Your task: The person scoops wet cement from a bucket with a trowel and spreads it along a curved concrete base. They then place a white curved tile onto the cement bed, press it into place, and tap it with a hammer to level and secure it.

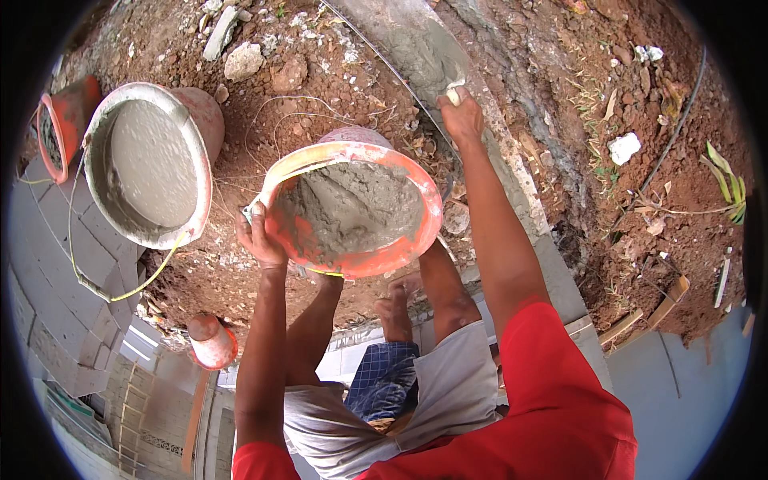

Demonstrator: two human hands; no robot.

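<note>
An orange bucket (pixel 352 216) of thick grey mortar is tilted in front of me, with my left hand (pixel 260 240) closed on the left side of its rim. My right hand (pixel 462 116) grips the pale handle of a trowel (pixel 455 94) at the upper middle, over a narrow strip of wet grey mortar (pixel 436 60). The trowel's blade is hard to make out against the mortar. To the left stands a larger bucket (pixel 148 164) full of runny grey mix, with a wire handle hanging down.
Another orange bucket (pixel 60 132) lies at the far left, and a small one (pixel 210 340) sits lower left. Rubble and red soil (pixel 656 120) flank the strip, with cables and wood offcuts. Grey roof tiles (pixel 64 264) slope at the left. Bare legs and checked shorts (pixel 372 376) show below me.
</note>
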